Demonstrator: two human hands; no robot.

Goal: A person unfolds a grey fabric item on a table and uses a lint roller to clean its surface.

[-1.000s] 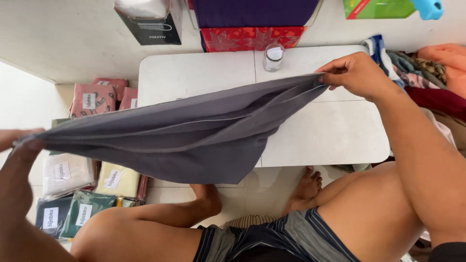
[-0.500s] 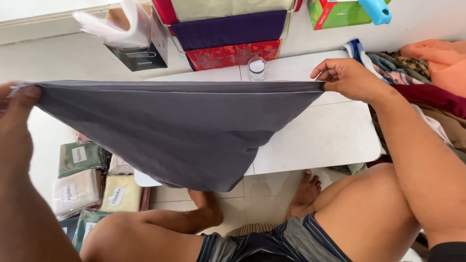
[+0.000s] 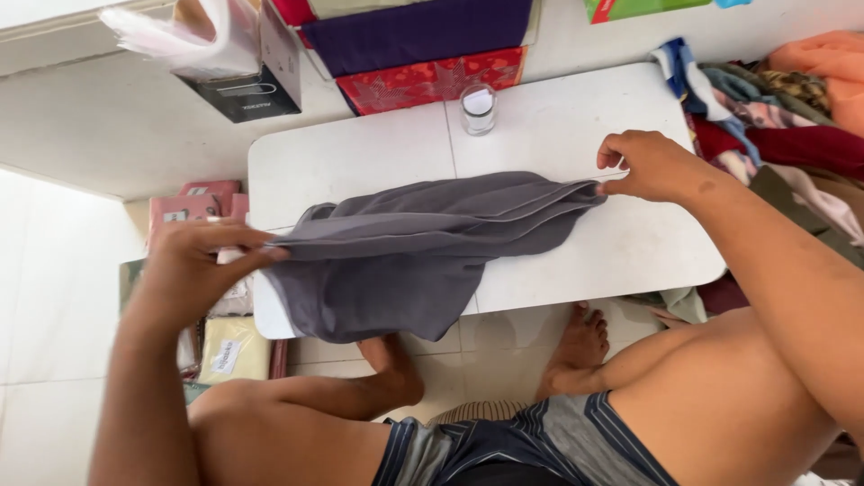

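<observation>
Across the white surface (image 3: pixel 576 117) lay the grey cloth (image 3: pixel 414 247), its lower part drooping over the near edge. Left hand (image 3: pixel 193 270) had its grip pinched on one end; right hand (image 3: pixel 652 166) pinched the other. A small glass jar (image 3: pixel 478 109) stood beyond.

Green box (image 3: pixel 643 7) cut off at top edge, packets (image 3: pixel 232 346) (labels unreadable) behind left forearm.

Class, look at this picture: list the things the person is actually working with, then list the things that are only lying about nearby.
In use: grey cloth, left hand, right hand, white table.

Lying about: glass jar, pile of clothes, packets on the floor, black box.
</observation>
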